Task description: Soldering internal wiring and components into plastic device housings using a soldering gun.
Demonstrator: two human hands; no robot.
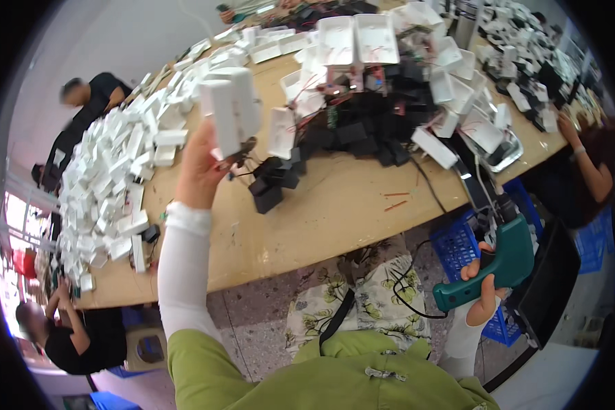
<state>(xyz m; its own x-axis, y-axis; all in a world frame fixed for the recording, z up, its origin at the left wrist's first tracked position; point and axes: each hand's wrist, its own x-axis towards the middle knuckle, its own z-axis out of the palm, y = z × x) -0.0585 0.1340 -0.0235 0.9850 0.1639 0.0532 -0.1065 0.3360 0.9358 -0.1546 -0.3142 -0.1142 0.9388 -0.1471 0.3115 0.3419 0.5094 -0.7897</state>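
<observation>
My left hand (199,164) is raised over the table at left of centre, its fingers closed round white plastic casings (219,113) held upright. Thin wires and a small metal-looking part show beside the fingertips. Just right of them are black box-shaped parts (266,195); whether these hang from the held casings or lie on the table I cannot tell. At the lower right, my right hand (482,280) is wrapped round the handle of a green pistol-shaped corded tool (516,256). Its dark nose points up toward the table's edge, and its exact kind is unclear.
White casings (109,184) heap along the table's (307,225) left side. Black parts (362,113) and open white trays (357,41) pile up at the back. A blue basket (454,242) stands below the right edge. Other people sit at left and right; a black cable crosses the tabletop.
</observation>
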